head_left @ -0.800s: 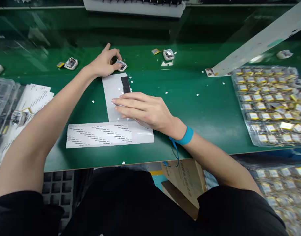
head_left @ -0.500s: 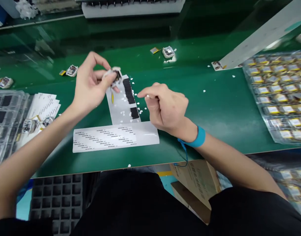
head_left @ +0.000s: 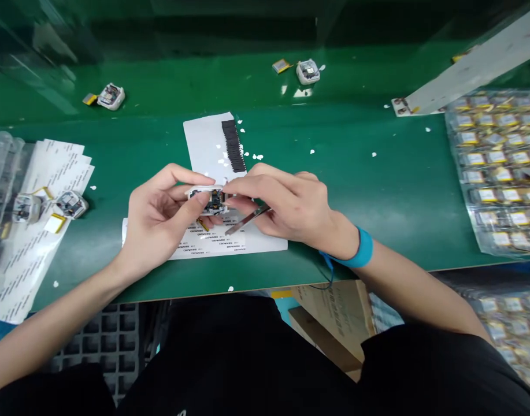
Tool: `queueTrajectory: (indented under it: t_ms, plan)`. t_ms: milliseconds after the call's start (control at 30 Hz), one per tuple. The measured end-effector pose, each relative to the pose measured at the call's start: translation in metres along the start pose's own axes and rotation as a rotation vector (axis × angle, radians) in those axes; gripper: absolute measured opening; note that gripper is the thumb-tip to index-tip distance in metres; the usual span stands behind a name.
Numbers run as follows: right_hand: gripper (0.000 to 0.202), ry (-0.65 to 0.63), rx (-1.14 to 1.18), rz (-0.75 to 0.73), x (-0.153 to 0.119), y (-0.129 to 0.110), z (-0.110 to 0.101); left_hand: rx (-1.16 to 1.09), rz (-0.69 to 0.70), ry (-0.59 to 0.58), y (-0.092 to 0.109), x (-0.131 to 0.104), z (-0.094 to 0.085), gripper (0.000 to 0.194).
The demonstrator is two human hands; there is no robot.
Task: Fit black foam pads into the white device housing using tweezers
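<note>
My left hand [head_left: 154, 211] is closed around a small white device housing [head_left: 194, 189], its open side with the circuit board facing up. The thumb lies across the inside of the housing. A small yellow-edged battery [head_left: 203, 225] hangs below it. At the housing's right edge, the thumb and forefinger of my right hand [head_left: 291, 202] press together. Metal tweezers [head_left: 247, 220] are tucked in that same hand and point down to the left. Any small piece between the right fingertips is hidden. Beneath both hands lies a white printed sheet [head_left: 265, 244].
A white backing sheet [head_left: 202, 141] with black strips [head_left: 233, 147] lies behind my hands, with small white bits around it. Open housings [head_left: 112, 96] with batteries sit on the green bench. A clear tray of batteries [head_left: 499, 173] is at right, near a slanted white post [head_left: 477, 63].
The left hand has lowered the housing toward me. My right hand has moved to its right edge, and the tweezers now show. The view has shifted slightly.
</note>
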State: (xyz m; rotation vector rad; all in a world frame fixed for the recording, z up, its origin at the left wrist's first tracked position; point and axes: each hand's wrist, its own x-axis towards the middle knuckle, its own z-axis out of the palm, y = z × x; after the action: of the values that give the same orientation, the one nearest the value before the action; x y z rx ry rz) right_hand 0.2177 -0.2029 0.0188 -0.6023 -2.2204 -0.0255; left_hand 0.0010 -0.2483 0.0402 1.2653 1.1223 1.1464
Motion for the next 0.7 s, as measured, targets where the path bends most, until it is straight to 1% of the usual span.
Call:
queueTrajectory:
  t_ms: [67, 167, 333, 533, 700]
  plan:
    - [0.013, 0.008, 0.0, 0.009, 0.001, -0.002, 0.0, 0.023, 0.011, 0.005, 0.001, -0.001, 0.001, 0.017]
    - [0.008, -0.019, -0.022, -0.006, 0.001, -0.005, -0.001, 0.032, 0.022, -0.005, 0.001, -0.002, 0.002, 0.015]
    - [0.014, -0.1, 0.043, 0.097, 0.0, -0.008, -0.001, 0.065, 0.017, 0.024, -0.002, -0.005, 0.004, 0.014]
    - [0.011, -0.039, 0.003, 0.115, -0.002, -0.013, 0.003, 0.089, 0.034, 0.132, -0.002, -0.012, 0.01, 0.02]
    - [0.011, -0.04, 0.042, 0.131, 0.001, -0.017, 0.003, 0.104, 0.057, 0.145, 0.0, -0.013, 0.011, 0.026]
